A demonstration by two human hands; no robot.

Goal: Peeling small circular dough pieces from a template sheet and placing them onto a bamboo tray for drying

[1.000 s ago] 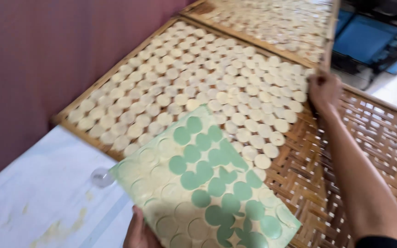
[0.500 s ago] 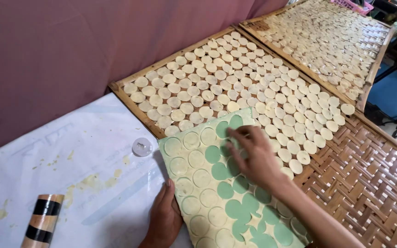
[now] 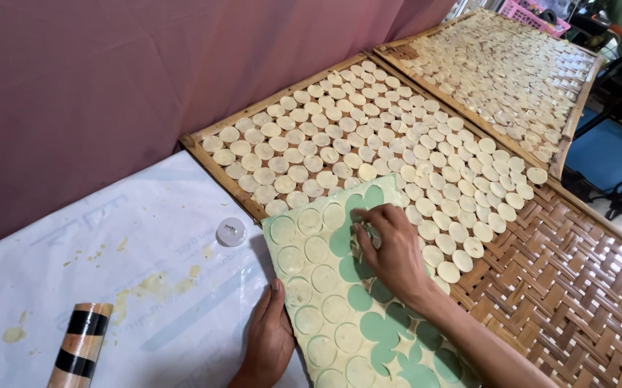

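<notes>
A green sheet (image 3: 358, 294) lies in front of me, covered with rolled pale dough cut into round discs; several rounds are gone and show green. My right hand (image 3: 390, 248) rests on the upper part of the sheet, its fingertips pinching at a dough disc (image 3: 366, 231). My left hand (image 3: 268, 341) presses flat on the sheet's left edge near the bottom. Behind the sheet a woven bamboo tray (image 3: 214, 169) holds rows of pale dough discs (image 3: 368, 144).
A second bamboo tray (image 3: 573, 108) of discs lies at the far right. A small round cutter (image 3: 231, 231) sits on the white plastic cover (image 3: 110, 266). A striped rolling pin (image 3: 79, 345) lies at the lower left. A maroon wall (image 3: 74, 86) bounds the left.
My right hand came back from the tray's far side to the green sheet and now picks at a disc. The view shifted right and down; my left hand stays on the sheet's edge.
</notes>
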